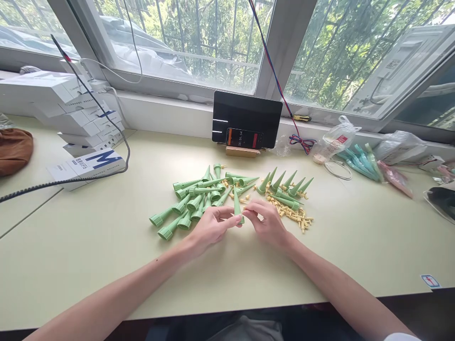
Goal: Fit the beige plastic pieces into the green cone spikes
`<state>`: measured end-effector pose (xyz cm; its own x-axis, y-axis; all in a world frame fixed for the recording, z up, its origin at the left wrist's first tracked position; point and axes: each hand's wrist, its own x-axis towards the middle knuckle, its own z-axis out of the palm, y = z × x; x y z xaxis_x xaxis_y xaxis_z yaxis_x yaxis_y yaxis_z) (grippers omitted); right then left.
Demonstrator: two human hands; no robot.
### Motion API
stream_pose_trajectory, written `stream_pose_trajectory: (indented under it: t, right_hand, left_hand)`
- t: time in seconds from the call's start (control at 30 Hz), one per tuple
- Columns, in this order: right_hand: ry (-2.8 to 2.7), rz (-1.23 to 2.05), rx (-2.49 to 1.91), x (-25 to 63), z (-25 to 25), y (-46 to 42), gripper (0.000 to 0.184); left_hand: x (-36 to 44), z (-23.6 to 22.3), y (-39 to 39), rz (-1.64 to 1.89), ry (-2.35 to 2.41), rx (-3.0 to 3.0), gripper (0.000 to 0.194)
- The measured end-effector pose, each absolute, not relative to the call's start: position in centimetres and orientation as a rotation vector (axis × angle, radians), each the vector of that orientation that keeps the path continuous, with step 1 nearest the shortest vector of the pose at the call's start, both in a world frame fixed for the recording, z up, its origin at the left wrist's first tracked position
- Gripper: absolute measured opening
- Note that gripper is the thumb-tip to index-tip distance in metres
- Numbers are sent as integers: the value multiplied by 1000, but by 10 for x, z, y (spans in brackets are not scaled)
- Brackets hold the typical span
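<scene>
My left hand (216,226) is closed on a green plastic cone spike (237,203), held upright with its tip up. At the lower right side of that spike, my right hand (265,220) pinches thumb and forefinger together; whatever is between the fingertips is too small to make out. A pile of similar green cone spikes (194,203) lies beyond and left of my left hand. Small yellow pegs (289,211) are heaped just right of my right hand, with a few more scattered among the spikes. Several green spikes (279,181) stand point-up behind the heap, and others lie beside them.
A black tablet (247,116) leans by the window, with a phone (244,138) showing a timer before it. White boxes (85,118) are stacked at left, crossed by a black cable (106,113). Plastic bags (337,139) and teal pieces (360,161) lie at back right.
</scene>
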<state>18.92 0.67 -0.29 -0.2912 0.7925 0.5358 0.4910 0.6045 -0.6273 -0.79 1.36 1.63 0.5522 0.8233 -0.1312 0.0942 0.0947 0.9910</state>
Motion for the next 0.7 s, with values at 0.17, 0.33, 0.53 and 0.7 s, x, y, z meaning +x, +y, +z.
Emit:
stream_pose_trajectory:
  t: [0.17, 0.33, 0.53, 0.7]
  right_hand:
    - [-1948, 423, -1032, 188, -4, 7, 25]
    - [-1934, 475, -1067, 187, -2, 7, 27]
    - [-1919, 515, -1081, 185, 1, 5, 28]
    - [-1894, 451, -1080, 181, 1, 4, 27]
  left_hand:
    - [-7, 16, 13, 776, 934, 1576, 33]
    - [-7, 4, 14, 795, 1032, 1703, 31]
    - [-7, 4, 15, 879, 997, 1826, 23]
    - [-6, 8, 15, 802, 923, 1705, 32]
